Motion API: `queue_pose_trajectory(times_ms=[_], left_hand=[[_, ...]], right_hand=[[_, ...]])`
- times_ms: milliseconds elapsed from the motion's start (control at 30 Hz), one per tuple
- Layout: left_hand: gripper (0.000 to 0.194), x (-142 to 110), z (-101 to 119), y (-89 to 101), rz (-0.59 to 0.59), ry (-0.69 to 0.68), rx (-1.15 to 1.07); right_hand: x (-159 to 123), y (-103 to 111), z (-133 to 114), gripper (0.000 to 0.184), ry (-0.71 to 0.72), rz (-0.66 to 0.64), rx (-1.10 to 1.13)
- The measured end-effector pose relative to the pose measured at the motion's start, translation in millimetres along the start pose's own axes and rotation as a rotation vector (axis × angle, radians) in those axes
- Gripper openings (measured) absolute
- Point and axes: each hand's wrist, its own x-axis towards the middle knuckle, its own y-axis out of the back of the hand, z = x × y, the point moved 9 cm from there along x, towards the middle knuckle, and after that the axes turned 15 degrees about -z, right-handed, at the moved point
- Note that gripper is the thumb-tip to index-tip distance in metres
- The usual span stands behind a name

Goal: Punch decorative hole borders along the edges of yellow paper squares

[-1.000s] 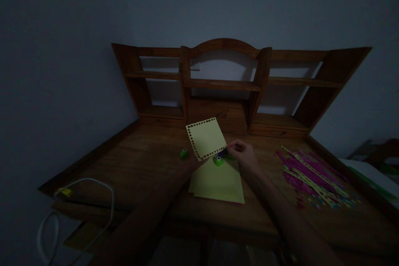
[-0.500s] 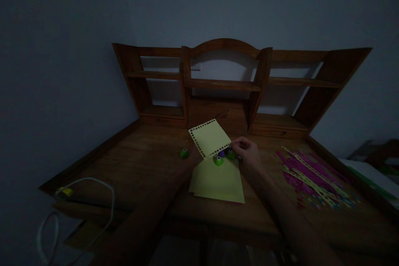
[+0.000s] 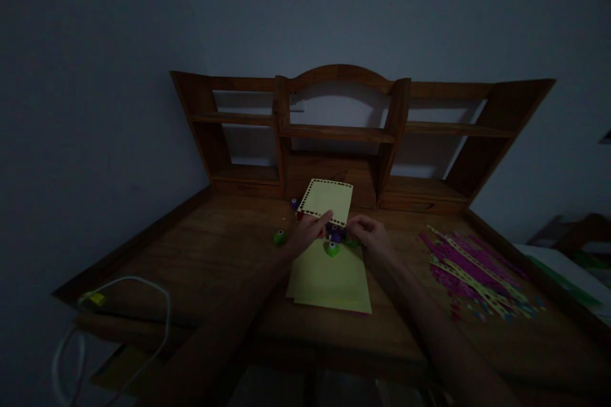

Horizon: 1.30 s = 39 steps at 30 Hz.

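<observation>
A pale yellow sheet of paper (image 3: 329, 196), with small cut-out shapes along its left, top and near edges, is held up over the desk. My left hand (image 3: 308, 232) grips its near edge, thumb on top. At the sheet's near right corner, my right hand (image 3: 372, 234) is closed in a pinch. Just under that edge sit a purple craft punch (image 3: 335, 237) and a green punch (image 3: 332, 249); another green one is partly hidden by my right hand. Beneath them lies a stack of yellow paper (image 3: 331, 283).
Another green punch (image 3: 280, 238) stands left of my left hand, and a purple one (image 3: 294, 203) behind it. Pink and yellow punched strips (image 3: 470, 270) with small scraps lie at right. A wooden shelf unit (image 3: 338, 133) backs the desk. A white cable (image 3: 167, 311) hangs at left.
The sheet has turned and tilted between my hands. My left hand, earlier mostly behind the paper, now shows its thumb on top. The purple punch at the back left has come into sight.
</observation>
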Motion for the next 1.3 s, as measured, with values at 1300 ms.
queue_pose_trajectory(times_ms=[1300], left_hand=[[0.063,11.4,-8.9,-8.9,-0.127,-0.053,0.055]], right_hand=[[1.1,17.0,-7.3,0.031,0.060,0.152,0.047]])
